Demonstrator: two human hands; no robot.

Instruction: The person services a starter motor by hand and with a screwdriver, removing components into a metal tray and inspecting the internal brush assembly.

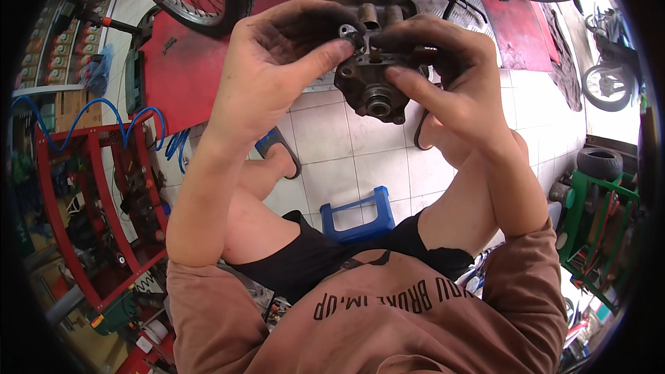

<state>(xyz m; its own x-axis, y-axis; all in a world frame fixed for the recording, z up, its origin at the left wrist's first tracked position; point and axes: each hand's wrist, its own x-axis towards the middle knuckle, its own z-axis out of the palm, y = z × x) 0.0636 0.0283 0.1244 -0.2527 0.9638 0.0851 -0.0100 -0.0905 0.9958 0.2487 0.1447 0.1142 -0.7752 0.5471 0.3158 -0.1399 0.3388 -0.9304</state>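
Observation:
My left hand [267, 73], blackened with grease, pinches a small dark metal piece [351, 34] with a bright round end between thumb and fingertips. My right hand [460, 62], just as grimy, grips a dark, oily metal engine casting [366, 82] by its right side, thumb pressed on top. A round shaft end ringed by a collar stands out of the casting's near face. The small piece sits at the casting's upper left corner; whether it touches is hard to see. My right fingertips are partly hidden behind the casting.
Beyond my hands lies a dark tray [409, 4] with metal cylinders. A motorcycle wheel [201, 0] rests on the red platform [183, 90]. A blue plastic stool [357, 218] stands between my legs. Red shelving [76, 221] is at left, a green rack [603, 201] at right.

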